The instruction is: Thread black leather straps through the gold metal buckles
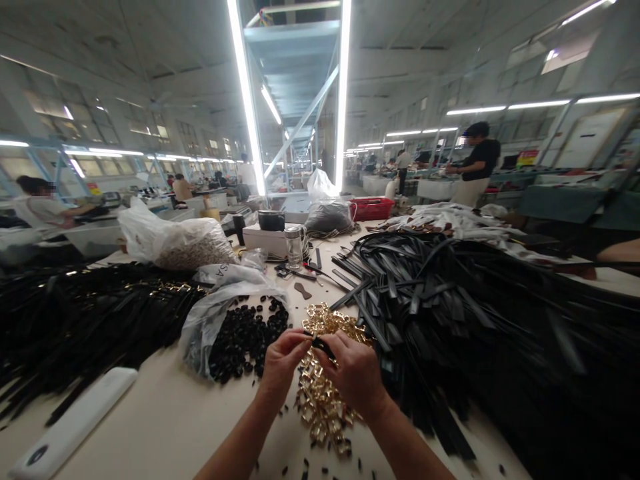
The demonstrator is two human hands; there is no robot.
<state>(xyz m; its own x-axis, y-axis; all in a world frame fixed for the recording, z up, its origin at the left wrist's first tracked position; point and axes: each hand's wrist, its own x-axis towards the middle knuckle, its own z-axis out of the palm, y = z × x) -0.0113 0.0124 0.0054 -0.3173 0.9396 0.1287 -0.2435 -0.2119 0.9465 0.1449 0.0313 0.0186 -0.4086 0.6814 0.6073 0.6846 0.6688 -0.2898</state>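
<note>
Over a heap of gold buckles [325,407], my left hand [281,363] and my right hand [356,370] meet with fingers pinched. Between them shows a short stretch of black strap [323,345], gripped from both sides. Whether a buckle sits on it is hidden by my fingers. Left of my left hand, small black loops [245,337] spill from a clear plastic bag [200,333]. A large pile of loose black straps [425,293] lies right of my right hand.
Black straps with gold buckles [100,313] lie at far left, near a white device [75,420]. Behind stand a bag of small parts [185,240], a glass jar [294,247] and a red basket [371,208]. Another person [477,163] stands farther off at right.
</note>
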